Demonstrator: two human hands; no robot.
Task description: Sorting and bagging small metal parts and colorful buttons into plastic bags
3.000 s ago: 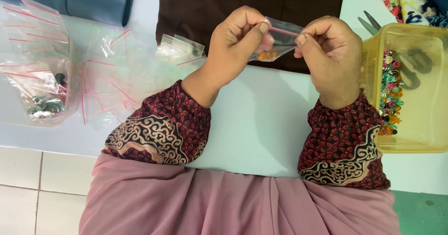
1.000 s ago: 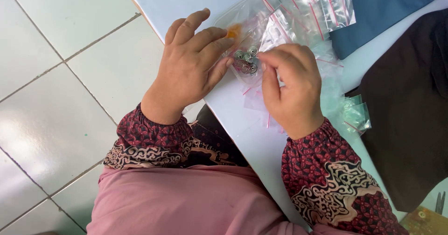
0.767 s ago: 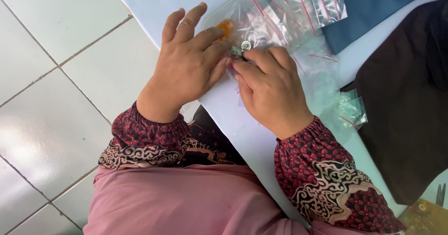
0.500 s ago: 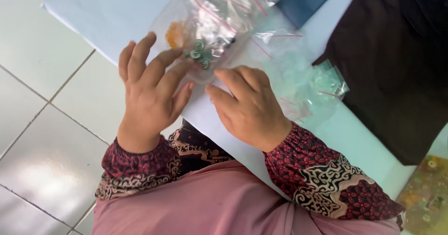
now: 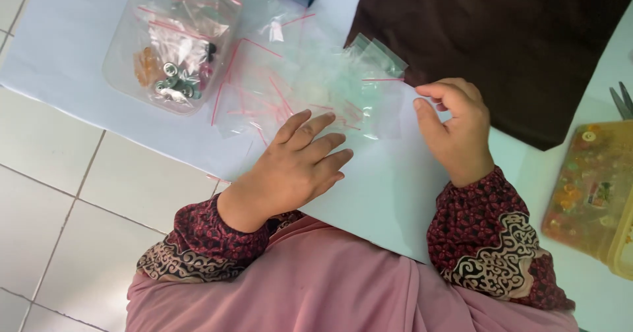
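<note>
Resting flat on the pale worktop (image 5: 389,193), the left hand (image 5: 297,167) spreads its fingers (image 5: 316,124) wide, their tips touching the near edge of a loose heap of small clear zip bags (image 5: 297,81) with red seal strips. The right hand (image 5: 458,127) sits just beside the heap's right edge, fingers curled loosely, gripping nothing. Beyond the left fingers lies a fuller bag of metal rings (image 5: 175,75).

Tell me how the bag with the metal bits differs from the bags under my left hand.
The filled bag bulges with small metal rings and an orange piece; the empty zip bags lie flat with nothing visible inside. The filled bag sits apart from both hands; the left hand rests on the empty ones. Both are clear plastic with red seal strips.
</note>
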